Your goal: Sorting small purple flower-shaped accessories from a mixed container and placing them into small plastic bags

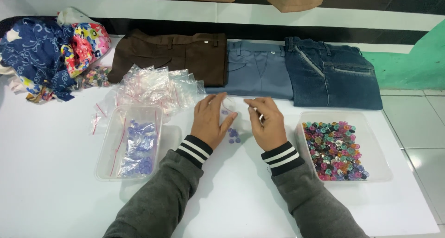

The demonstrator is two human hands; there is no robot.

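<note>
Both hands meet over a white surface (55, 201) in what looks like the bagging of blue buttons, one small lot at a time. The left hand (208, 120) and the right hand (266, 122) pinch opposite edges of a small clear bag (228, 107), fingers closed on the plastic and the bag's mouth held between them; whether the mouth is open or already pressed shut cannot be told from this view. A few loose blue buttons (233, 135) lie on the surface just below the bag, between the two wrists.

To the left stands a clear tub (109, 171) holding filled bags of blue buttons, and behind it a heap of empty bags (155, 85). To the right a second tub (378, 166) holds mixed coloured buttons (334, 150). Three folded pairs of trousers, brown (171, 55), grey-blue (257, 69) and denim (331, 73), lie along the far edge, with patterned cloth (51, 52) bunched at the far left.

By the look of it the step in hand is filling or sealing this one bag. The next move would call for a steady hold on one edge while the other hand frees itself for the loose buttons, small and apt to skid on the smooth surface.
</note>
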